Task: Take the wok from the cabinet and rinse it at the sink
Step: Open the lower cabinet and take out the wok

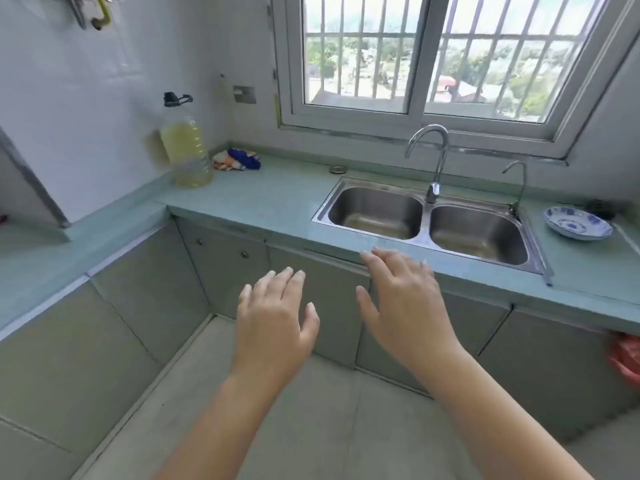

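A double-bowl steel sink (425,216) is set in the pale green counter under the window, with a tall curved faucet (437,157) behind the divider. Below it the grey cabinet doors (318,299) are closed. No wok is in view. My left hand (273,327) hovers open, palm down, in front of the cabinet door left of the sink. My right hand (405,306) is also open, fingers spread, its fingertips near the counter's front edge below the left bowl. Neither hand holds anything.
A big bottle of yellow oil (185,152) and a crumpled cloth (237,160) sit at the counter's back left corner. A blue-patterned bowl (577,223) stands right of the sink beside a small second tap (518,183). A red plastic bag (627,358) hangs at far right.
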`<state>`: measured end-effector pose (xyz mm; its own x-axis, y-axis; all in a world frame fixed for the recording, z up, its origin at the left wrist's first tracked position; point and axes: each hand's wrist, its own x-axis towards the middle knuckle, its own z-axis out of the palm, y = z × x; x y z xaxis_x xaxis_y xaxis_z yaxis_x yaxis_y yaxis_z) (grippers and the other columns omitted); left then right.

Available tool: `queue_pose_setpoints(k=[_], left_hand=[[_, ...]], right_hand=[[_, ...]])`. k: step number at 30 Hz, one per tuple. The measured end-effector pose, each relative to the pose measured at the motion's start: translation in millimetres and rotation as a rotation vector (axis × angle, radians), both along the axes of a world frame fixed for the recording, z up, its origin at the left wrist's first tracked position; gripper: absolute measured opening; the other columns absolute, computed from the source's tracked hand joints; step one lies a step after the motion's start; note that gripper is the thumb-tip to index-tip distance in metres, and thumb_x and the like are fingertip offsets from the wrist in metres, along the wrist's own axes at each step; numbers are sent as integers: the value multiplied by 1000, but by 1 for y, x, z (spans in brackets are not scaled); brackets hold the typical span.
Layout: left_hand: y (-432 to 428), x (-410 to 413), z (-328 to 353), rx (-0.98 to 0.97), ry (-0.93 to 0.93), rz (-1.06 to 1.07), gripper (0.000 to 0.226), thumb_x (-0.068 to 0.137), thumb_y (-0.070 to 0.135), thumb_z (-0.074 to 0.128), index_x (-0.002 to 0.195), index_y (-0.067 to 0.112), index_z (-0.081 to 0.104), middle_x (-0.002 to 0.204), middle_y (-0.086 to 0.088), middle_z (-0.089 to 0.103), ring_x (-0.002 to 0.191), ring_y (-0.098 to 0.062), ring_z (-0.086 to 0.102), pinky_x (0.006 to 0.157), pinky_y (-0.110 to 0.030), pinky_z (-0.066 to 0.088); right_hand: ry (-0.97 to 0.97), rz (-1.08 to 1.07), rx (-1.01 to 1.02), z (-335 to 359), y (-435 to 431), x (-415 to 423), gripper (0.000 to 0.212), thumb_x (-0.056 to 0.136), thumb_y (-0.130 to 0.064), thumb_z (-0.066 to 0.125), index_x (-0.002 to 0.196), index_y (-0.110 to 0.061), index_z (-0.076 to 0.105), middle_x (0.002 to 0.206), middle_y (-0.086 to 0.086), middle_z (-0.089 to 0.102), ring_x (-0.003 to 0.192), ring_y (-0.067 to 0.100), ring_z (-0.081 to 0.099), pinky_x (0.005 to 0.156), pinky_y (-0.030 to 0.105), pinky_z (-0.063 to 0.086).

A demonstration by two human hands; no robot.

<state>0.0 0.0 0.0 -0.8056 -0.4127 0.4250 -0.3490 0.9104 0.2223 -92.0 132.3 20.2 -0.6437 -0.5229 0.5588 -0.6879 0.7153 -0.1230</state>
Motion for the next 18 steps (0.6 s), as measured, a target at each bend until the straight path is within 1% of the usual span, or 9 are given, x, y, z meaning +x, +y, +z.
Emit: queue_pose_setpoints(k=[4,10,18], left_hand=[[-62,41,-17,-18,-21,104,51,76,34,40,107,7,69,108,-11,71,101,-31,67,84,-56,49],[-131,86,-30,-11,-24,263,49,75,33,40,105,8,70,106,-9,72,98,-30,68,80,-54,51],[-220,95,-46,45,-64,478,49,74,32,39,103,9,70,105,-8,72,97,-30,68,79,-54,52]], right_hand=[[30,138,-8,-9,-73,29,44,69,-28,59,107,-9,68,105,10,71,98,30,68,83,57,50],[0,313,4,-26,-167,59,43,67,-27,60,106,-10,69,104,9,71,98,30,68,82,57,50],[-11,541,27,-45,-288,53,43,65,-23,67,106,-10,68,105,8,71,99,29,68,80,57,51]])
